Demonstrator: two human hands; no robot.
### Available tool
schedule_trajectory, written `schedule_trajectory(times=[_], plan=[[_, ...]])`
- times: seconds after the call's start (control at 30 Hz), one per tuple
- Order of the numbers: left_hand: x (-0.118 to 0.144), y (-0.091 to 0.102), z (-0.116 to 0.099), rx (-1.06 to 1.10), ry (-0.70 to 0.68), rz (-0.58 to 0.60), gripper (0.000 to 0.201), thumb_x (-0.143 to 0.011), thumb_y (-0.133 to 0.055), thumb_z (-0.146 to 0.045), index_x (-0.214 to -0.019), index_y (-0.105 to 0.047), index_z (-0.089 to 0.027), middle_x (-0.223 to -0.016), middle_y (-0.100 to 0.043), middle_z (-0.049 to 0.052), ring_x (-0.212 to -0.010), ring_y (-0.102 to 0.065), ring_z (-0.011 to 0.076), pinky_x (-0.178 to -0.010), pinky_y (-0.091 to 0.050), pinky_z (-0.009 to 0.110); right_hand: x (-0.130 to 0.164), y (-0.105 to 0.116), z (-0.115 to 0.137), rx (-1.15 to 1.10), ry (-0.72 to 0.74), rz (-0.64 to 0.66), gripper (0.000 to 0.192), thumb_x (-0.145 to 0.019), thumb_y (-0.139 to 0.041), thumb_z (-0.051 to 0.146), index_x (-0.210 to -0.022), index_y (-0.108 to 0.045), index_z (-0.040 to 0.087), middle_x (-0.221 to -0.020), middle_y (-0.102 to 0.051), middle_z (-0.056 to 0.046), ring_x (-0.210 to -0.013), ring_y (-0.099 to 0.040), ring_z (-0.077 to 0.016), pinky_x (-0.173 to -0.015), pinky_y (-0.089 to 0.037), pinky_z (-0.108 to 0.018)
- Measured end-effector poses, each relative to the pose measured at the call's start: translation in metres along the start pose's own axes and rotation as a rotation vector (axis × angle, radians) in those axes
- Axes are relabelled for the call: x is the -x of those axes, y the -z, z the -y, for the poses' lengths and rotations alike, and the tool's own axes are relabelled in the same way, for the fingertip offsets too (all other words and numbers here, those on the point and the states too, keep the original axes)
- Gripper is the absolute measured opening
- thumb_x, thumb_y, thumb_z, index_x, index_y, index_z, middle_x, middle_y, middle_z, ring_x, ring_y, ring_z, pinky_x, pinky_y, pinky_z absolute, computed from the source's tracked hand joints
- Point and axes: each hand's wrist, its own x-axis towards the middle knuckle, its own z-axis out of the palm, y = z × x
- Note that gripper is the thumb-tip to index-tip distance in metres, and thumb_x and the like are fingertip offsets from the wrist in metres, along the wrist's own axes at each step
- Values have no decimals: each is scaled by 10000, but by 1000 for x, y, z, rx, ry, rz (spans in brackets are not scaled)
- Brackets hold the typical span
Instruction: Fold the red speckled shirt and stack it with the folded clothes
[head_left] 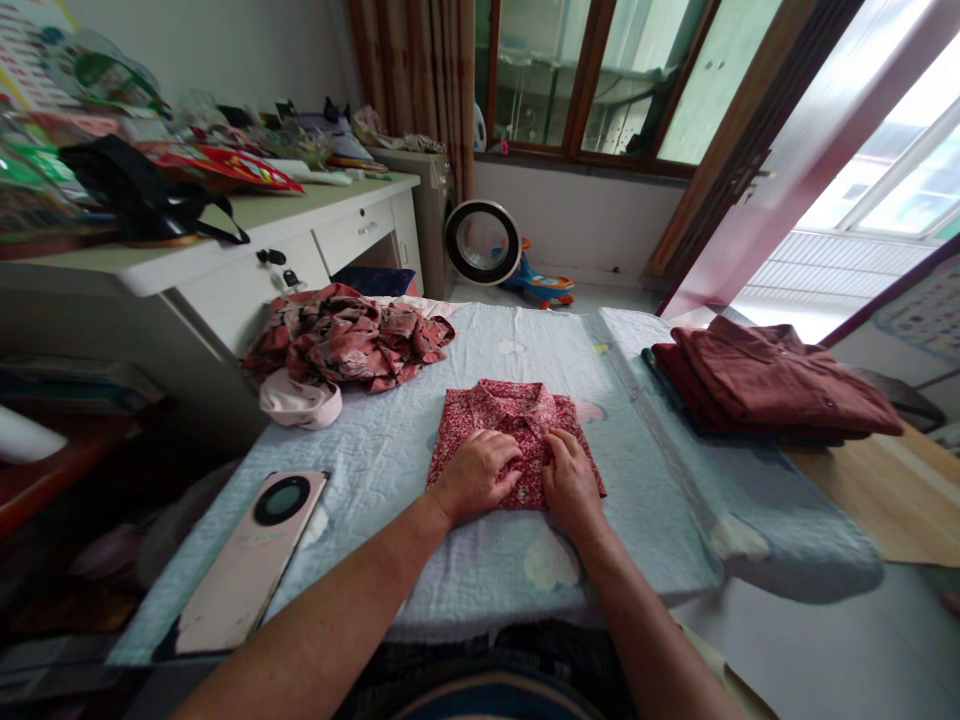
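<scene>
— What are your hands doing?
— Your left hand (480,472) and right hand (570,482) lie flat, fingers loose, gripping nothing, pressing the folded floral shirt (510,420) mid-desk on the quilted cloth (645,460). Smoothing looks in hand; lifting it next needs support underneath
— Beyond?
— A pink phone (255,550) left, crumpled garments (345,335), folded maroon shirts (772,380) right

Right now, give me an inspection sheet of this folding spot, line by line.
Surface: pale blue quilt over the table.
Job's things: folded red floral shirt, collar up, centre.
Clutter: crumpled floral garment, pink phone, stack of folded maroon shirts.
Grips: left hand and right hand pressed flat on the shirt's near edge.
Cables: nothing seen.
Surroundings: cluttered white desk, round fan, open door.
</scene>
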Motion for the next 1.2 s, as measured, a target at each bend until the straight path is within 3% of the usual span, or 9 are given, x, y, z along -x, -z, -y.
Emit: schedule_trajectory(times=[0.43,0.63,0.73,1.0,1.2], plan=[[0,0,0,-2,-3,5,139,-874,-597,-239,-1006,-630,-212,-1100,-680,53,-1075,-591,227,-1045,-415,436,-1,-1,-2,-49,-37,-26,536,-758,-397,19,-1201,-663,162,-1239,-630,-131,-1168,-581,-237,-1038,-483,-429],[0,-1,0,-11,-4,1,149,-868,-607,-234,-1013,-626,-207,-1116,-679,57,-1092,-587,233,-1049,-412,437,-2,5,4,-64,-22,-12,323,-908,-470,202,-1172,-642,129,-1226,-624,-158,-1174,-570,-258,-1039,-477,-444],[0,0,0,-10,-3,2,158,-864,-615,-233,-1020,-626,-207,-1117,-678,59,-1099,-586,234,-1045,-417,432,-2,7,7,-56,-32,-5,306,-917,-510,254,-1176,-631,143,-1236,-621,-154,-1176,-568,-262,-1035,-476,-453],[1,-1,1,-6,-12,4,147,-875,-618,-251,-1012,-628,-199,-1110,-678,61,-1098,-579,234,-1040,-414,420,-2,4,4,-31,-19,-10,333,-894,-459,152,-1179,-629,131,-1232,-619,-152,-1176,-563,-248,-1047,-470,-438],[0,0,1,-1,-13,10,143,-872,-622,-252,-1003,-633,-197,-1101,-676,56,-1085,-579,229,-1025,-417,406,-2,2,2,-2,-46,10,472,-790,-396,31,-1180,-649,112,-1246,-617,-154,-1193,-557,-239,-1060,-461,-416]])
